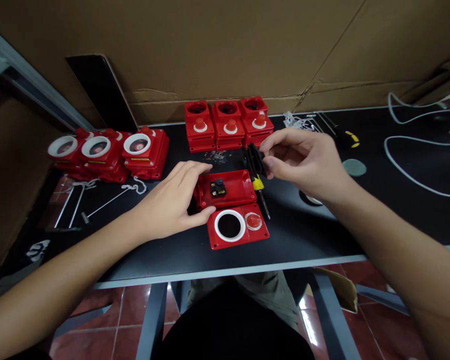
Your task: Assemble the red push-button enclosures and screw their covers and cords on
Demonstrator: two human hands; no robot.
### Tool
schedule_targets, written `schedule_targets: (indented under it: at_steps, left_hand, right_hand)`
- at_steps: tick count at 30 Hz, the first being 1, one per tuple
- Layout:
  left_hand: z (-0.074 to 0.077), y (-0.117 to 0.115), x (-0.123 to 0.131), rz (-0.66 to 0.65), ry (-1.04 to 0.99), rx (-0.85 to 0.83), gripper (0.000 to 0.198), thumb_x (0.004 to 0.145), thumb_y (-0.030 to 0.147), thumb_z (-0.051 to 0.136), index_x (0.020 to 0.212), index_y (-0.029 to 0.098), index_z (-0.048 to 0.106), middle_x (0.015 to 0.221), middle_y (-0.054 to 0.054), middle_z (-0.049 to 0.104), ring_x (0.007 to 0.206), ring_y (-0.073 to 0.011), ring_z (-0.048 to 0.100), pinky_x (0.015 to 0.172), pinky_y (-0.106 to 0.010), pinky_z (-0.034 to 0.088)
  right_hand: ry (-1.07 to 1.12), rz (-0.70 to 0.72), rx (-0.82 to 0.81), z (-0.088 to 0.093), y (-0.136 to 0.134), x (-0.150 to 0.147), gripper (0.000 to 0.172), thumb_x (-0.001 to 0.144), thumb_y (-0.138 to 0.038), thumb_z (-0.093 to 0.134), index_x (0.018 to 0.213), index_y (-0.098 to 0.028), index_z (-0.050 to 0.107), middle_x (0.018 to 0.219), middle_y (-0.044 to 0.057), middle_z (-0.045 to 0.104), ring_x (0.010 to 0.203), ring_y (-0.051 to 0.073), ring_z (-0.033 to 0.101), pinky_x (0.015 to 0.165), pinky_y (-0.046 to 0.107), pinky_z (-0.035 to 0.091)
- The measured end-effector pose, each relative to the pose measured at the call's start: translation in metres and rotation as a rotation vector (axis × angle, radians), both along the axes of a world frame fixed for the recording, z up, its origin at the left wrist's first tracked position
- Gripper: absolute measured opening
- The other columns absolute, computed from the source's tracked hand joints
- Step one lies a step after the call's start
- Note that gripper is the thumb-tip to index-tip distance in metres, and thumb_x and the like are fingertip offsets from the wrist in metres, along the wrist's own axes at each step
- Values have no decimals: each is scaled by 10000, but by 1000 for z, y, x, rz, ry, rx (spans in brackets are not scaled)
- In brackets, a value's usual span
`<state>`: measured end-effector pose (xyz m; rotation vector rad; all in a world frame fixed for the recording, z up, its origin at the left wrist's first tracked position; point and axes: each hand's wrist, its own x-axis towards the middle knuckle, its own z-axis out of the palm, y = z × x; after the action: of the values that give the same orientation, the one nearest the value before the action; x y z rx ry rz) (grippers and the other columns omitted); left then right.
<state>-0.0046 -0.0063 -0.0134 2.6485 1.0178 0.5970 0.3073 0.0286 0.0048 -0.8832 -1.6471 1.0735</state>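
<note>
My left hand (180,200) curves around the left end of an uncovered red box (243,187), fingers behind it and thumb at its front corner. Inside the box sits a small black switch block (218,188) with brass-coloured screws. Directly in front lies a red cover plate (219,242) with a white-ringed round opening and a red button. Between thumb and fingers, my right hand (300,155) pinches a black ridged part (254,161), whose exact kind I cannot make out. Below that part, a black and yellow screwdriver (259,185) lies beside the box, its upper end partly hidden.
Three red button boxes (229,135) stand along the back; more with white rings (138,145) are at left, near small metal hammers (107,202). At right are another yellow-black tool (350,140), a clear disc (354,167) and a white cable (416,145). Cardboard (225,50) backs the table.
</note>
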Motion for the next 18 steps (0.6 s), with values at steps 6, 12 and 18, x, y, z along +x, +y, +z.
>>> schedule_targets:
  at_steps: [6, 12, 18]
  left_hand:
    - [8, -2, 2, -21, -170, 252, 640, 1069, 441, 809, 1592, 209, 523, 1541, -205, 680, 1429, -389, 673, 1217, -595, 576]
    - [8, -12, 10, -38, -247, 298, 735, 992, 528, 924, 1562, 240, 559, 1468, -188, 722, 1329, -372, 730, 1115, -557, 633]
    - [5, -21, 19, -44, -305, 291, 566, 983, 424, 932, 1405, 205, 625, 1276, -152, 748, 1148, -308, 762, 977, -460, 675]
  right_hand:
    - [95, 94, -100, -11, -11, -18, 233, 815, -227, 936, 942, -154, 754, 875, 18, 737, 665, 53, 657, 634, 164, 587]
    - [102, 156, 5, -12, -35, -41, 139, 884, -178, 869, 967, -152, 761, 955, 39, 750, 772, 59, 726, 740, 146, 646]
    - [93, 212, 113, -14, -51, -53, 116, 908, -118, 837, 991, -134, 757, 988, 24, 710, 750, 37, 744, 726, 128, 655]
